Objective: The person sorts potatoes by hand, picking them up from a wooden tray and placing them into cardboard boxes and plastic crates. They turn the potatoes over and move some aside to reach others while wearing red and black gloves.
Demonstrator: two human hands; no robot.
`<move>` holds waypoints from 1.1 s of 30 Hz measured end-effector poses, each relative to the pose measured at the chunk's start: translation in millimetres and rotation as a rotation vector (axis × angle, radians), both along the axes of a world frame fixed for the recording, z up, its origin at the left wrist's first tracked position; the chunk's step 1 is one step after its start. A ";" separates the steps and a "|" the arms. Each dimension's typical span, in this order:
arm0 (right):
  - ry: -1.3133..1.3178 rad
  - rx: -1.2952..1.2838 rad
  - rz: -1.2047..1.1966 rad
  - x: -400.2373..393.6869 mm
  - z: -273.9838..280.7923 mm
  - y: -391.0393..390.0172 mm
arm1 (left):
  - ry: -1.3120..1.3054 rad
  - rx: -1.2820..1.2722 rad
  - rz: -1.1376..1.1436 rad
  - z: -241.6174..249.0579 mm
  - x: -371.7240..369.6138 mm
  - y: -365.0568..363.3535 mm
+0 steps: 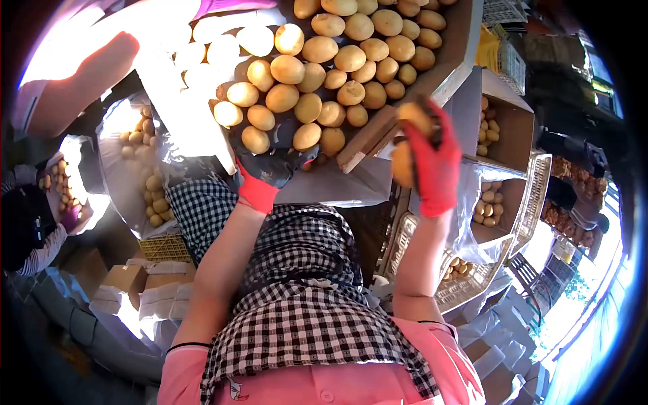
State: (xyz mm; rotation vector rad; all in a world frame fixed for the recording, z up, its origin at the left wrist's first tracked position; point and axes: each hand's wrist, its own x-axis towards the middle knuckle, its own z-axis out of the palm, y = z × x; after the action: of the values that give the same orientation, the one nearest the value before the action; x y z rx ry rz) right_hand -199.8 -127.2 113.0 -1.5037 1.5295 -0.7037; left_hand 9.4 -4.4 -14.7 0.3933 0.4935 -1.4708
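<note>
Many pale yellow-brown potatoes (pixel 281 98) lie spread over a sorting table with a raised wooden edge (pixel 442 84). At the table's near edge, my left hand (pixel 264 172), in a red glove with a dark coating, is spread just below the nearest potatoes. Its thumb points right, and I see no potato gripped in it. My right hand (pixel 433 158), in a matching glove, is raised beyond the right edge, slightly blurred. Two potatoes are held in it, an upper potato (pixel 414 120) and a lower potato (pixel 402 164).
Right of the table stand a cardboard box (pixel 516 135) and a lined crate (pixel 533 196), both holding potatoes. A lined bag (pixel 115 162) with potatoes stands at left. Another person's arm (pixel 84 84) reaches in at upper left; a further person (pixel 34 223) works at far left.
</note>
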 end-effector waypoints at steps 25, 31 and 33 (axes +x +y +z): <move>0.425 -0.575 -0.094 17.0 -19.7 -44.7 | -0.022 -0.055 -0.064 -10.6 1.1 11.4; 0.726 -0.600 0.113 4.8 -17.1 -116.6 | -0.043 0.184 -0.064 -4.0 -5.9 12.3; 0.577 -0.683 0.156 45.6 -44.9 -147.7 | -0.061 0.461 -0.061 -13.8 -6.9 16.4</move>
State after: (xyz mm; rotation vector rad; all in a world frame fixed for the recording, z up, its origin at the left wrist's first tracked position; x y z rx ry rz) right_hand -154.1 -274.9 68.1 -2.4773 1.6324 -0.7836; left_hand 2.4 12.0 -28.5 0.8202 0.7792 -1.3922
